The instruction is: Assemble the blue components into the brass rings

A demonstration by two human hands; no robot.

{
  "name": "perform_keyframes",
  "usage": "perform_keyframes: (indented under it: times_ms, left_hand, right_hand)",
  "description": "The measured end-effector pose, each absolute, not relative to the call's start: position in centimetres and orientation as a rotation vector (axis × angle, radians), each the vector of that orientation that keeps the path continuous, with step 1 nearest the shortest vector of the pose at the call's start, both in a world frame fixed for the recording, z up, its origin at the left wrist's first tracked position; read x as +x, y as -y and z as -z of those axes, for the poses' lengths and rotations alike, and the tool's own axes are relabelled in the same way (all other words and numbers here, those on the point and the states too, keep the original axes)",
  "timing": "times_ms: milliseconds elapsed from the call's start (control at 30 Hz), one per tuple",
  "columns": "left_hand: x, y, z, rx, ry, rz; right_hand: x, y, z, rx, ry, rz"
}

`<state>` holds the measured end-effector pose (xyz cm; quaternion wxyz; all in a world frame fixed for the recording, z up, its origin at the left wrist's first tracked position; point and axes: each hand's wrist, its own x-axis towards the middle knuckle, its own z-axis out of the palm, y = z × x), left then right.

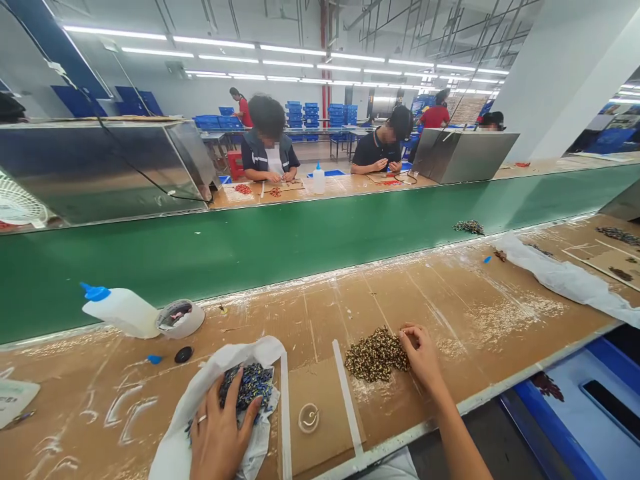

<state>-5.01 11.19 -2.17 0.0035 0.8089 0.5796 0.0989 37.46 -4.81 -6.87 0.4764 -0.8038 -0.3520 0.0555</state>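
My left hand lies on a heap of small blue parts inside an open white plastic bag, fingers spread over them. My right hand is curled at the right edge of a pile of small brass-coloured parts on the cardboard-covered bench, fingertips pinched together; what they hold is too small to make out. A small round clear dish sits between the hands on a cardboard sheet framed by white strips.
A white glue bottle with a blue cap lies beside a tape roll at the left. A green conveyor belt runs behind the bench. Across it two people work at their own bench. White plastic sheeting lies at the right.
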Motion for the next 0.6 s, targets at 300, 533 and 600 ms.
perform_keyframes:
  times_ms: [300, 533, 600]
  left_hand:
    - [-3.4, -13.0, 3.5, 2.476, -2.007, -0.326]
    - [-2.6, -11.9, 2.4, 2.453, -2.026, -0.422]
    - [-2.4, -11.7, 2.2, 2.436, -2.039, -0.392]
  right_hand:
    - [45.6, -2.0, 5.3, -2.037, 1.038, -0.192]
    - [42.4, -9.9, 4.5, -1.735, 1.330, -0.493]
    - [41.8, -11.1, 4.7, -1.657, 1.333, -0.571]
